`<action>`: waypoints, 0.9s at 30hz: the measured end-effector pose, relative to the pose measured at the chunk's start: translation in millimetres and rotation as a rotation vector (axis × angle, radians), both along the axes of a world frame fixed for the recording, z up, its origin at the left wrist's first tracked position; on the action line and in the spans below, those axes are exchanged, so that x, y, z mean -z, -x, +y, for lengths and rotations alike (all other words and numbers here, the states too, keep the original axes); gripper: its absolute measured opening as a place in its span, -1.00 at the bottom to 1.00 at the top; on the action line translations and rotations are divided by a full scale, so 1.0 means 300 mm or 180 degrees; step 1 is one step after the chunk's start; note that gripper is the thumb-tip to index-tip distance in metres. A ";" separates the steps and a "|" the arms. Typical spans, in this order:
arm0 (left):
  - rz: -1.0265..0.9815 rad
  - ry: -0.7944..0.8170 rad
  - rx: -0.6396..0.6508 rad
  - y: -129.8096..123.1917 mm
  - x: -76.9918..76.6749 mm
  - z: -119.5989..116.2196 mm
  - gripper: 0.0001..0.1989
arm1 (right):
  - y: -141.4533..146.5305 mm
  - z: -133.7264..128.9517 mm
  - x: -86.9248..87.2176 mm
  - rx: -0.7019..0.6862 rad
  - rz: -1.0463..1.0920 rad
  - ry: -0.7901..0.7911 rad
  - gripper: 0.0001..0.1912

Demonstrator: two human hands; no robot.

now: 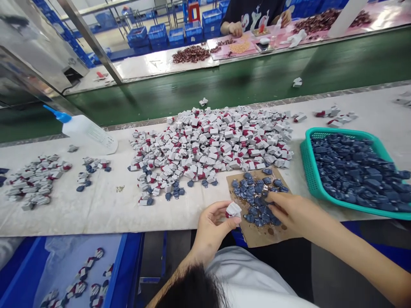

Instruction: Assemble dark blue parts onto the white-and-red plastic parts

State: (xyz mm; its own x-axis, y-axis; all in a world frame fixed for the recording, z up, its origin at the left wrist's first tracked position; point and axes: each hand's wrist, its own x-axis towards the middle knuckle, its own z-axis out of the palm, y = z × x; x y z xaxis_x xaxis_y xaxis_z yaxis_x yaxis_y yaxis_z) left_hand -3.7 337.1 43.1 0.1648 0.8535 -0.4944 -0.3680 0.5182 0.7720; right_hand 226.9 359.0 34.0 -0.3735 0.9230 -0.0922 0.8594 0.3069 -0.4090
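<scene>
left hand (212, 229) holds white part (233, 209), right hand (295, 214) touches blue parts (253, 192).

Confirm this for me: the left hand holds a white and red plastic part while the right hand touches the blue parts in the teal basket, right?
No, the right hand touches blue parts on a brown cardboard sheet, not in the teal basket, as the head view shows.

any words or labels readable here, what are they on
label on the white squeeze bottle: small print, too small and blurred to read
white print on the co-worker's dark t-shirt: a graphic, no legible words
No other words, numbers or signs can be read.
</scene>
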 end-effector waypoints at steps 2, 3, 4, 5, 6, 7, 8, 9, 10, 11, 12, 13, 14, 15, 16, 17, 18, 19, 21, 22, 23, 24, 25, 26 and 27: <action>-0.0207 0.0088 -0.0149 -0.008 -0.015 0.009 -0.60 | 0.017 -0.014 -0.036 0.0163 0.0370 -0.0005 -0.81; -0.0305 0.0110 -0.0202 -0.012 -0.023 0.013 -0.60 | 0.035 -0.025 -0.059 0.0330 0.0680 0.0011 -0.79; -0.0388 0.0106 -0.0235 -0.016 -0.031 0.016 -0.60 | 0.058 -0.038 -0.083 0.0526 0.1052 0.0028 -0.77; -0.0454 0.0085 -0.0257 -0.020 -0.037 0.017 -0.60 | 0.085 -0.052 -0.105 0.0712 0.1428 0.0068 -0.75; -0.0508 0.0059 -0.0266 -0.023 -0.042 0.017 -0.60 | 0.113 -0.066 -0.124 0.0849 0.1759 0.0113 -0.75; -0.0550 0.0034 -0.0276 -0.026 -0.046 0.017 -0.60 | 0.140 -0.080 -0.139 0.0910 0.1993 0.0147 -0.76; -0.0574 0.0012 -0.0282 -0.028 -0.048 0.016 -0.60 | 0.165 -0.092 -0.149 0.0919 0.2150 0.0173 -0.77; -0.0584 -0.0009 -0.0288 -0.029 -0.049 0.015 -0.61 | 0.185 -0.102 -0.153 0.0901 0.2246 0.0183 -0.78; -0.0584 -0.0032 -0.0299 -0.030 -0.049 0.014 -0.62 | 0.200 -0.110 -0.153 0.0869 0.2291 0.0175 -0.79; -0.0577 -0.0058 -0.0311 -0.030 -0.047 0.014 -0.63 | 0.209 -0.114 -0.151 0.0838 0.2299 0.0147 -0.81; -0.0564 -0.0090 -0.0317 -0.029 -0.046 0.015 -0.64 | 0.215 -0.116 -0.149 0.0803 0.2290 0.0087 -0.82; -0.0538 -0.0128 -0.0317 -0.027 -0.043 0.016 -0.65 | 0.216 -0.116 -0.147 0.0763 0.2241 0.0032 -0.84; -0.0504 -0.0176 -0.0302 -0.024 -0.041 0.017 -0.65 | 0.215 -0.112 -0.147 0.0701 0.2173 -0.0018 -0.86; -0.0459 -0.0231 -0.0270 -0.021 -0.039 0.017 -0.66 | 0.212 -0.107 -0.150 0.0606 0.2083 -0.0039 -0.87; -0.0399 -0.0294 -0.0219 -0.016 -0.037 0.017 -0.66 | 0.209 -0.099 -0.156 0.0489 0.1977 -0.0030 -0.88; -0.0322 -0.0377 -0.0147 -0.011 -0.035 0.017 -0.67 | 0.204 -0.091 -0.165 0.0345 0.1869 0.0007 -0.88; -0.0217 -0.0468 -0.0051 -0.004 -0.033 0.015 -0.68 | 0.200 -0.081 -0.175 0.0178 0.1773 0.0073 -0.88; -0.0099 -0.0558 0.0070 0.003 -0.031 0.013 -0.69 | 0.194 -0.071 -0.184 0.0009 0.1696 0.0160 -0.86; 0.0113 -0.0692 0.0297 0.016 -0.026 0.007 -0.71 | 0.183 -0.051 -0.197 -0.0221 0.1623 0.0338 -0.82; 0.0172 -0.0730 0.0379 0.021 -0.023 0.004 -0.72 | 0.178 -0.043 -0.199 -0.0285 0.1626 0.0460 -0.82; 0.0198 -0.0742 0.0434 0.024 -0.018 0.002 -0.72 | 0.174 -0.036 -0.196 -0.0316 0.1648 0.0613 -0.82; 0.0200 -0.0733 0.0459 0.025 -0.013 0.001 -0.71 | 0.173 -0.032 -0.191 -0.0316 0.1689 0.0787 -0.83; 0.0188 -0.0713 0.0466 0.023 -0.008 0.001 -0.70 | 0.176 -0.029 -0.183 -0.0287 0.1747 0.0965 -0.84; 0.0178 -0.0682 0.0475 0.020 -0.005 0.002 -0.69 | 0.183 -0.029 -0.175 -0.0250 0.1825 0.1152 -0.84; 0.0162 -0.0651 0.0501 0.018 -0.003 0.003 -0.68 | 0.193 -0.030 -0.166 -0.0201 0.1919 0.1348 -0.82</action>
